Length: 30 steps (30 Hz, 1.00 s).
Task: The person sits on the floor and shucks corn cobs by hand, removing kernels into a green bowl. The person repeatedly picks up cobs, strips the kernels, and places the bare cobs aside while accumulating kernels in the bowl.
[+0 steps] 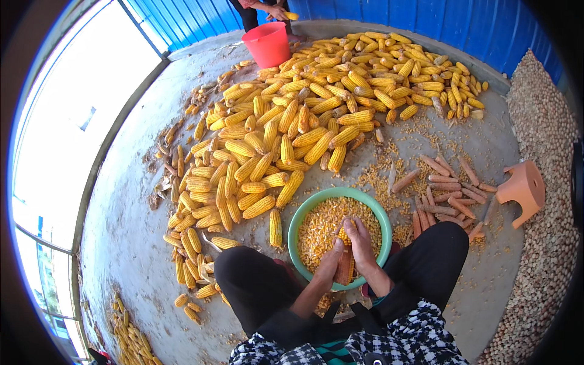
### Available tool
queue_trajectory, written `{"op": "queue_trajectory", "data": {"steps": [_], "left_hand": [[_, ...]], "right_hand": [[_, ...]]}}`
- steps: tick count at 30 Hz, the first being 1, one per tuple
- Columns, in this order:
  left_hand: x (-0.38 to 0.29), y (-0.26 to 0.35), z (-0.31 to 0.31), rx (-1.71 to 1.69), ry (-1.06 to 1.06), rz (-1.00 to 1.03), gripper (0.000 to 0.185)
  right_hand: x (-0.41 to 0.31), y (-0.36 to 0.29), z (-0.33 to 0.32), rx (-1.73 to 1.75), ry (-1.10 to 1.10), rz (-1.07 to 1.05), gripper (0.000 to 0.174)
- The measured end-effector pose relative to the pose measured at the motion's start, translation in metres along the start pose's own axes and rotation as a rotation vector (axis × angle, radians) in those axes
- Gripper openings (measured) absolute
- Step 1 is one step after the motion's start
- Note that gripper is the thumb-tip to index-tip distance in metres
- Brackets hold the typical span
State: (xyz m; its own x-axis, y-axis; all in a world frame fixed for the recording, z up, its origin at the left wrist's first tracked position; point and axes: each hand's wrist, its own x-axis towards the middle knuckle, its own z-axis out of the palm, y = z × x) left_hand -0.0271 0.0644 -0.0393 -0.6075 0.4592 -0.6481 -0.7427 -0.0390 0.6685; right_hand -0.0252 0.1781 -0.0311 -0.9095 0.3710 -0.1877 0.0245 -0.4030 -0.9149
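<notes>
Both of my hands are on a partly shelled corn cob (344, 267) above a green plastic basin (295, 216). Bare reddish cob shows along its lower part, while rows of yellow kernels remain on one side and near the top. My left hand (329, 263) grips the cob from the left. Around its upper end, my right hand (362, 244) has its fingers closed over the kernels. Loose corn kernels (319, 223) fill much of the basin, which stands between my knees. Some of the cob is hidden by my fingers.
Ears of corn (260, 155) form a large heap ahead and left. Stripped cobs (447, 196) lie at right near an orange plastic stool (524, 189). A long pale pile (538, 255) borders the right. Beyond the heap, a person's hand (276, 12) holds an ear over a red bucket (268, 45).
</notes>
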Motion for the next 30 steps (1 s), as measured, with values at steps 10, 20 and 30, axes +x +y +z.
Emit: {"op": "queue_trajectory", "data": {"steps": [10, 20, 30], "left_hand": [[-0.010, 0.004, 0.014, 0.032, -0.031, 0.080, 0.053], [0.001, -0.002, 0.005, 0.247, 0.023, 0.353, 0.064], [-0.002, -0.004, -0.006, 1.102, 0.248, 0.850, 0.084]], "right_hand": [[0.004, 0.014, -0.011, 0.146, 0.108, 0.229, 0.027], [-0.005, 0.022, -0.014, 0.418, 0.064, 0.380, 0.047], [-0.008, 0.021, -0.008, 0.076, -0.065, 0.239, 0.044]]}}
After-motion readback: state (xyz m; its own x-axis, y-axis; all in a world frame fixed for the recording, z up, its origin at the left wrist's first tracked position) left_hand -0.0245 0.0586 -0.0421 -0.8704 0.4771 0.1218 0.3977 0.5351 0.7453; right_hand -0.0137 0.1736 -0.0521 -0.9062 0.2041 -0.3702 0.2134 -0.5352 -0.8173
